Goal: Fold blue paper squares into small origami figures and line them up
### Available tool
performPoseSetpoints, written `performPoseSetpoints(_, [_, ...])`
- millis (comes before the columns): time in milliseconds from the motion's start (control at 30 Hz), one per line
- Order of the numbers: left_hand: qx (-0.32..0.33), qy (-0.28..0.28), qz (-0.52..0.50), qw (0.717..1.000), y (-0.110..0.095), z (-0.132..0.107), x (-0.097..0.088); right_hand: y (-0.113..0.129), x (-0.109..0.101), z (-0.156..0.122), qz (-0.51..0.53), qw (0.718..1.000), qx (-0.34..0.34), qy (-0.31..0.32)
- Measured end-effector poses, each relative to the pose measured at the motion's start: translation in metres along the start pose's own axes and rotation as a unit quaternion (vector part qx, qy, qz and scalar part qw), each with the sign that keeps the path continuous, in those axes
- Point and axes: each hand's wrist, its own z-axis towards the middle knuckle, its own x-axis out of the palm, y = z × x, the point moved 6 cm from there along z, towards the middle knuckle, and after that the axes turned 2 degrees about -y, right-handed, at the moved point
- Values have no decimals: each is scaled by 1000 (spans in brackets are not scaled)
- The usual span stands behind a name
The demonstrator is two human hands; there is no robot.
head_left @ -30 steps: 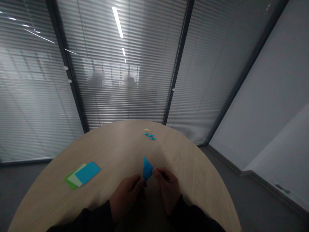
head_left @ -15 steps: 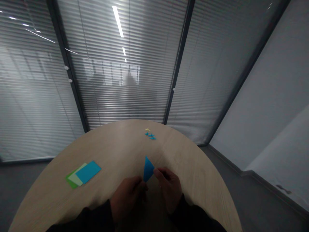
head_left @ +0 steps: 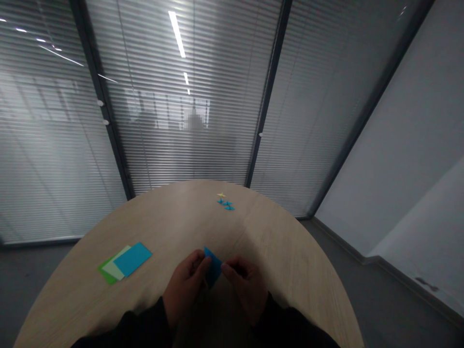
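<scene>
A small folded piece of blue paper (head_left: 213, 270) is held up between my two hands, just above the near part of the table. My left hand (head_left: 185, 282) pinches its left edge between thumb and fingers. At the right corner, the thumb and forefinger of my right hand (head_left: 248, 285) grip it. Part of the paper's left side is hidden behind my left thumb. Farther off on the table lie several small folded blue paper pieces (head_left: 227, 203) with pointed ends, and a yellow one (head_left: 221, 195) behind them.
On the left of the round wooden table (head_left: 174, 217) lies an overlapping stack of paper sheets, with a blue sheet (head_left: 133, 259) on top of light green and green ones (head_left: 108, 276). Glass panels with blinds (head_left: 192, 154) stand beyond the table, and a white wall (head_left: 398, 159) is at the right.
The blue paper has come lower and to the left and turned. My left hand has moved up onto its left edge; my right hand has shifted slightly left and down, still gripping the right corner.
</scene>
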Motion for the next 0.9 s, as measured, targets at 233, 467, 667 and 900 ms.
performPoseSetpoints(233, [-18, 2, -28, 999, 1, 2, 0, 2, 2, -1, 1, 1000, -1, 4])
performPoseSetpoints(467, [-5, -17, -23, 1000, 4, 4, -5, -5, 6, -1, -13, 999, -3, 30])
performPoseSetpoints(667, [56, -74, 61, 994, 1, 3, -8, -1, 11, -6, -40, 999, -6, -4])
performPoseSetpoints(900, [98, -70, 131, 984, -9, 3, -7, 1, 19, -16, -61, 998, -26, -22])
